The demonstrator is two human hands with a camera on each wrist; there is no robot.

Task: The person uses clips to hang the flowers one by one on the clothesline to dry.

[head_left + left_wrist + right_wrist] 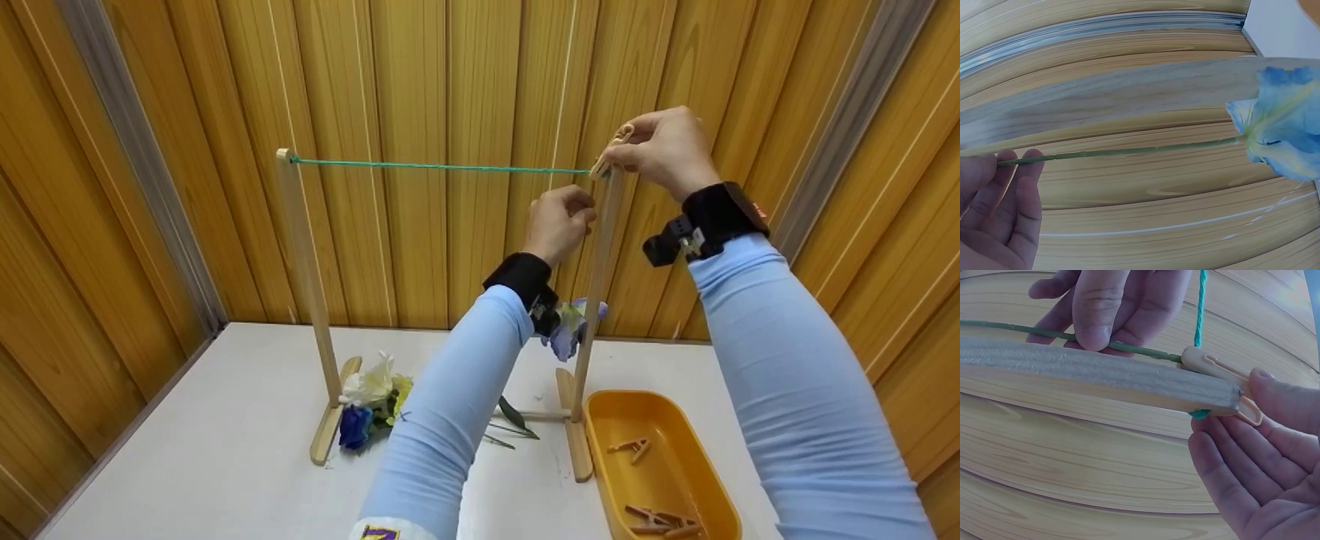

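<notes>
Wooden rack (304, 285) w/ two posts stands on the white table (225, 450), green cord (442, 167) strung between the post tops. Right hand (664, 150) is up at the top of the right post, thumb & fingers pinching a wooden peg (611, 152); in the right wrist view the peg (1224, 371) sits at the cord right by the post end, its tip touching the green stem (1145, 352). Left hand (559, 221) just below & left of the right, fingers curled, pinching the stem (1123, 152) beside the post. Blue flower (566, 330) hangs head-down under the left wrist, near the post; petals pale blue w/ yellowish-white centre (1286, 129). Orange tray (600, 409) at the right foot of the rack holds a few more pegs (631, 448). More flowers (371, 401), white, yellow & dark blue, lie by the left foot.
</notes>
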